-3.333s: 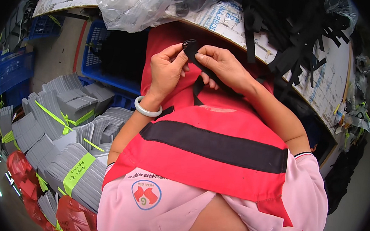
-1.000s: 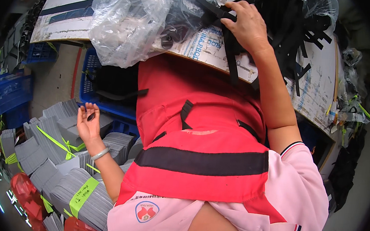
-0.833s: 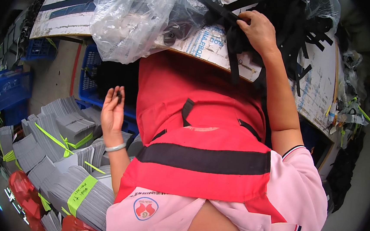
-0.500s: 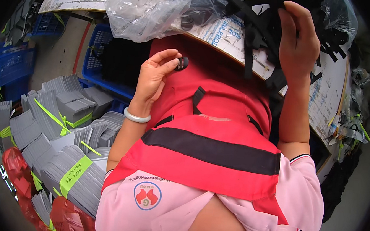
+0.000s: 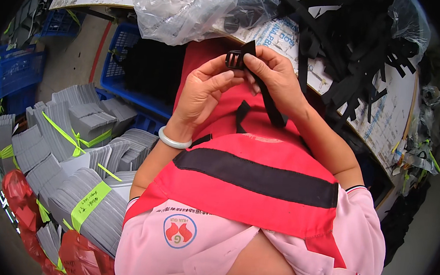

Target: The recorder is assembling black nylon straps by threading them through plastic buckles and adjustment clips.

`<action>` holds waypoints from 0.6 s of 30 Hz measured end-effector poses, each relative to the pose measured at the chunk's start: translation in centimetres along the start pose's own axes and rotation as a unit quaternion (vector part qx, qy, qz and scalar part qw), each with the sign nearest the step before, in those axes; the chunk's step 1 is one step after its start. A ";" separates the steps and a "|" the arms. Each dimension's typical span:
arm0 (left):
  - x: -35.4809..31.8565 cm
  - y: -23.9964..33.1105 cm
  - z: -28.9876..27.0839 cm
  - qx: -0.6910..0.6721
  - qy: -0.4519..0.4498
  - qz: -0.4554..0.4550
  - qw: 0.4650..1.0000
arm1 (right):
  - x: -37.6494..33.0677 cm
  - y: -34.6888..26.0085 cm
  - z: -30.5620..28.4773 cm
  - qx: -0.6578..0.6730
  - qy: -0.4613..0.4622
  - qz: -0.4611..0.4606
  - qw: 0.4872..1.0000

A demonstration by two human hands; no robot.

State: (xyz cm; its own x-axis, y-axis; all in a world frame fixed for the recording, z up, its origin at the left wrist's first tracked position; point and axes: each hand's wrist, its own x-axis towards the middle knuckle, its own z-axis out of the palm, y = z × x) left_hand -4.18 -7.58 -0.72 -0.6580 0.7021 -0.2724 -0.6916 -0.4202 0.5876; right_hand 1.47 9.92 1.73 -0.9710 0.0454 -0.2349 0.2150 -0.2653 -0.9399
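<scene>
1. Two-handed, holds a black buckle (image 5: 234, 59) and a black strap (image 5: 271, 102) close together over the apron (image 5: 256, 206), just off the near edge of the tabletop (image 5: 380, 132).
2. With the left hand (image 5: 202, 95), holds the buckle at its left side, fingers partly hidden behind it, thumb tip just below.
3. With the right hand (image 5: 282, 81), pinches the strap narrowly between thumb and fingers, right against the buckle's right side.
4. At the strap's upper end, a short point above the right thumb; at the other, a length trailing down below the right hand. Cannot tell whether threaded through the buckle's slots.
5. Wears a white bangle (image 5: 173, 143) on the left wrist, and the red apron with a broad black band (image 5: 255, 177) over a pink shirt (image 5: 151, 256).
6. On the tabletop, a heap of black strips (image 5: 348, 49), several hanging over the near edge.
7. Left of the strips, a crumpled clear bag (image 5: 183, 10) overhanging the near edge; just beside it, a small dark disc (image 5: 231, 24).
8. Below the near edge, left of the apron, a blue crate (image 5: 121, 44) full of dark material (image 5: 155, 68), too dark to make out.
9. Nearer, at the left forearm's outer side, stacks of grey sheets (image 5: 108, 211) with lime ties (image 5: 91, 202); beside these, red bags (image 5: 83, 261).
</scene>
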 end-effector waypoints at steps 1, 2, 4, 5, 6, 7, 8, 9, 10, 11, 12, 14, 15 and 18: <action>0.3 -0.7 0.0 0.024 0.020 0.033 0.999 | 0.2 0.3 0.3 0.041 -0.008 0.013 0.999; 0.5 -1.2 -0.2 0.025 0.019 0.036 0.999 | 0.2 0.5 0.6 0.081 -0.016 0.022 0.996; 1.1 -1.8 -0.6 0.123 0.083 0.094 0.984 | 0.1 0.5 0.8 0.021 0.006 0.011 1.000; 1.5 -1.6 -0.5 0.129 0.111 0.099 0.980 | 0.1 0.1 0.7 -0.029 0.040 -0.019 0.999; 1.5 -1.4 -0.5 0.128 0.112 0.098 0.981 | 0.1 -0.2 0.4 -0.079 0.073 -0.050 0.993; 1.4 -1.0 -0.5 0.195 0.118 0.112 0.967 | 0.1 -0.4 0.0 -0.091 0.074 -0.035 0.992; 1.3 -0.7 -0.6 0.260 0.122 0.124 0.950 | 0.1 -0.3 -0.2 -0.090 0.077 -0.033 0.992; 1.2 -0.8 -1.2 0.307 0.118 0.132 0.935 | 0.0 -0.2 -0.4 -0.137 0.031 -0.005 0.990; 1.2 -1.0 -1.5 0.307 0.116 0.129 0.936 | -0.1 -0.2 -0.4 -0.183 -0.015 0.023 0.983; 1.3 -1.1 -1.6 0.355 0.102 0.170 0.914 | -0.4 -1.1 0.2 -0.192 -0.014 0.045 0.980; 1.3 -1.1 -1.6 0.401 0.087 0.211 0.887 | -0.4 -1.0 0.4 -0.190 -0.012 0.045 0.981; 0.7 -0.8 -1.0 0.397 0.099 0.161 0.898 | -0.3 -0.5 0.4 -0.199 0.006 0.076 0.977; 0.5 -0.6 -0.6 0.392 0.112 0.113 0.906 | -0.3 0.2 0.1 -0.200 0.016 0.057 0.978; 0.5 -0.3 -0.2 0.554 0.056 0.229 0.799 | -0.4 0.2 0.1 -0.115 0.044 0.094 0.988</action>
State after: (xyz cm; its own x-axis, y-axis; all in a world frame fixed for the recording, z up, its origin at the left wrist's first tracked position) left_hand -4.31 -7.21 -1.16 -0.8313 0.5393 0.1349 0.2766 0.1908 0.9419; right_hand 1.88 9.81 1.70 -0.9014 0.1017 -0.4210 0.4179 -0.0506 -0.9071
